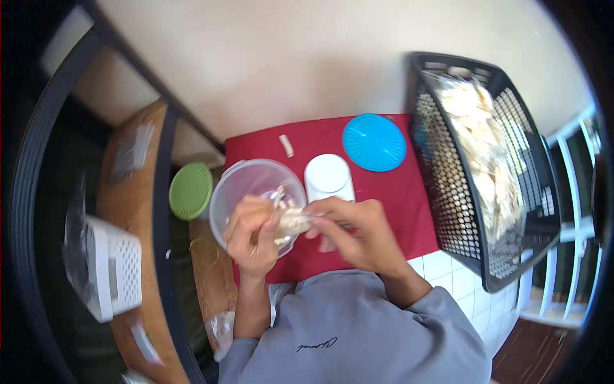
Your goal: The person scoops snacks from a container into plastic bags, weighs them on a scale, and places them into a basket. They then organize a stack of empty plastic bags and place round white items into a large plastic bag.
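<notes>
Pinched by left hand (252,238) and right hand (361,233): a packet (293,223), seemingly plastic; blurred. It is best steadied over the translucent tub (224,192).

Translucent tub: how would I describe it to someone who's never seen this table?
Find the red cloth, then go to its left end, just right of the round green lid. There sits a wide, round, open tub, partly hidden by the left hand. Unlike the opaque white container and flat blue lid further right, its plastic is see-through.

One tub (252,177), two ribbed lids (374,142)
</notes>
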{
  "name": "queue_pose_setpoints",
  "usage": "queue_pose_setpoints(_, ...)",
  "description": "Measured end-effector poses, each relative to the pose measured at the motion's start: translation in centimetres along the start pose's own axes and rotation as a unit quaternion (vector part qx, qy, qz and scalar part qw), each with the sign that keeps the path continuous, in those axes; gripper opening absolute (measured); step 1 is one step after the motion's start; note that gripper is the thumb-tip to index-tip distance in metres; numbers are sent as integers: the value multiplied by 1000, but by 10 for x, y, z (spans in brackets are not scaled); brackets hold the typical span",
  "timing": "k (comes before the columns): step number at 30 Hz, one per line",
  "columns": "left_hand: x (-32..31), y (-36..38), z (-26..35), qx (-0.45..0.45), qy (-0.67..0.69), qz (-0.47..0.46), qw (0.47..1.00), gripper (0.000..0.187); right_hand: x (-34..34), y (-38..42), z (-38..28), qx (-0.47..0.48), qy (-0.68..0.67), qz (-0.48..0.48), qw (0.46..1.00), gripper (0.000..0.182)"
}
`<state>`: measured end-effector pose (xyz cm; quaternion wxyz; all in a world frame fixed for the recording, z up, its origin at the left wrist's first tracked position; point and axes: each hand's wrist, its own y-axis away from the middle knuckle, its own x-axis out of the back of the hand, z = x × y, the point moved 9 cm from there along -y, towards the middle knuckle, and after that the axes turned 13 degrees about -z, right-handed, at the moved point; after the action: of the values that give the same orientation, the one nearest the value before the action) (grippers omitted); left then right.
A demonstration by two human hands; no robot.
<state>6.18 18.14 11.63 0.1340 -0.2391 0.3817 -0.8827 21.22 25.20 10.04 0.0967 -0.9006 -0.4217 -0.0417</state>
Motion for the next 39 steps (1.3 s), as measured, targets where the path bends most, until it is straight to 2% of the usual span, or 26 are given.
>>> queue_pose_setpoints(1, -5, 2, 4, -15, 24, -14, 1000, 9, 0, -1, 1, 37, 0, 13, 999, 11)
queue_pose_setpoints(3, -13, 3, 1, 18, 42, -36, 998, 8, 7, 3, 0, 57, 52, 44, 996, 6)
queue_pose_setpoints(4, -16, 4, 5, 6, 62, -47, 997, 8, 10, 6, -1, 63, 69, 49, 994, 7)
queue_pose_setpoints(6, -25, 3, 6, 33, -22, -108, 993, 7, 12, 11, -4, 82, 94, 59, 990, 6)
queue_pose_setpoints(8, -34, 2, 4, 41, 2, -134, 990, 6, 16, 18, -6, 90, 110, 67, 988, 6)
queue_pose_setpoints(11, -40, 0, 2, 63, 21, -165, 984, 2, 14, 22, -1, 66, 157, 36, 985, 8)
queue_pose_setpoints(13, -51, -2, 4, 71, 30, -231, 970, 5, 5, 27, -2, 119, 197, 34, 973, 8)
queue_pose_setpoints(18, -56, 2, 5, 77, 19, -233, 969, 4, 2, 29, 2, 134, 211, 57, 967, 7)
queue_pose_setpoints(20, -47, 3, -2, 92, 17, -190, 977, 2, 7, 29, 6, 113, 204, 51, 971, 8)
queue_pose_setpoints(21, -47, 2, -3, 87, 21, -197, 976, 2, 10, 31, 7, 111, 205, 60, 971, 8)
queue_pose_setpoints(23, -37, -2, 0, 57, 6, -158, 986, 5, 16, 35, 10, 88, 262, 75, 958, 10)
queue_pose_setpoints(27, -40, -5, -6, 52, 9, -174, 983, 8, 35, 46, 17, 67, 297, 103, 947, 7)
queue_pose_setpoints(28, -36, -2, -11, 50, 11, -176, 983, 8, 47, 52, 29, 18, 359, 140, 923, 6)
queue_pose_setpoints(29, -18, 1, -21, 61, -6, -123, 990, 7, 60, 58, 39, -30, 418, 175, 891, 6)
queue_pose_setpoints(30, 0, 2, -29, 72, -22, -72, 995, 6, 86, 73, 48, -39, 349, 248, 903, 6)
queue_pose_setpoints(31, 8, -2, -32, 68, -20, -73, 995, 6, 111, 91, 52, -46, 280, 316, 905, 6)
queue_pose_setpoints(32, 13, -6, -39, 92, -20, -70, 993, 5, 116, 97, 64, -81, 157, 287, 941, 13)
queue_pose_setpoints(33, 17, -7, -42, 121, -23, -72, 990, 4, 114, 97, 49, -82, 159, 287, 941, 13)
queue_pose_setpoints(34, -4, -24, -22, 38, -28, -106, 993, 3, 100, 90, 39, -79, 85, 235, 965, 25)
queue_pose_setpoints(36, -32, -32, -15, 33, -16, -143, 989, 4, 68, 75, 25, -42, -23, 136, 990, 54)
queue_pose_setpoints(37, -47, -32, -12, 29, -2, -175, 984, 6, 54, 69, 14, -25, -52, 106, 993, 58)
queue_pose_setpoints(39, -61, -27, -10, 28, 5, -185, 982, 8, 38, 60, 4, -45, -35, 61, 996, 54)
